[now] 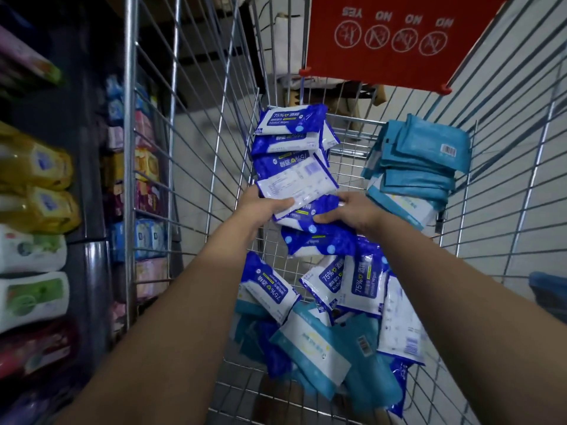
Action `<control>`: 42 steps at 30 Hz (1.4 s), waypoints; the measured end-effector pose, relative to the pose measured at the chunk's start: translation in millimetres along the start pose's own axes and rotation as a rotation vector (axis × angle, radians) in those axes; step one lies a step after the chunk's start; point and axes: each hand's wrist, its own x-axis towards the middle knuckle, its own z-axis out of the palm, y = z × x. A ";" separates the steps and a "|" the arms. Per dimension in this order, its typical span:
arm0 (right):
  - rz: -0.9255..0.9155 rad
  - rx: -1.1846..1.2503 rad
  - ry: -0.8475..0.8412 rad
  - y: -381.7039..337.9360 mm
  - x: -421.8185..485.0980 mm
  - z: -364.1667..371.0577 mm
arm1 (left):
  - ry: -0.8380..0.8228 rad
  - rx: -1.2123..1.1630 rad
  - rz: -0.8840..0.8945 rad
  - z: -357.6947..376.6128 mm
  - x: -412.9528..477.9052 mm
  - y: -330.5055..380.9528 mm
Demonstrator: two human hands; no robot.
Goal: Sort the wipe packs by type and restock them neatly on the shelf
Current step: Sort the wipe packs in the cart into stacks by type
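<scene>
Wipe packs (365, 283) lay in a loose heap at the near end of the cart (132, 179), blue and teal ones mixed and overlapping at all angles. At the far left of the cart floor a row of blue packs (288, 142) leaned one against another, the nearest showing its white back. At the far right stood a stack of teal packs (420, 167), a barcode showing on the top one. Between the row and the heap, both hands met on one blue pack (306, 214), just at the near end of the blue row. The left hand (264, 208) gripped its left edge with the thumb laid across the top. The right hand (356, 210) gripped its right side, fingers curled under and round it. Both forearms reached in over the heap. A red flap (383, 35) with round printed signs hung at the far end of the cart. Left of the cart stood the shelf (89, 179), filled with yellow, white and pink packs, blurred at that edge.
</scene>
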 end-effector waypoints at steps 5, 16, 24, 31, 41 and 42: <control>0.070 -0.005 0.134 23.9 -6.6 -1.1 | 0.197 -0.063 0.061 -2.1 4.8 -3.0; -0.018 0.404 0.358 33.3 5.3 12.5 | 0.246 0.961 0.426 8.7 3.7 -25.6; -0.105 0.471 0.312 17.4 23.3 38.5 | -0.081 1.575 0.561 -3.7 6.0 -43.2; -0.136 0.139 0.479 18.6 25.9 14.0 | 0.059 1.416 0.570 7.3 12.1 -44.8; -0.163 0.033 0.201 29.2 12.9 -0.7 | 0.047 1.400 0.750 13.1 -3.7 -40.6; -0.170 -0.092 0.235 32.2 10.4 -5.6 | -0.030 1.428 0.787 15.5 -11.7 -39.7</control>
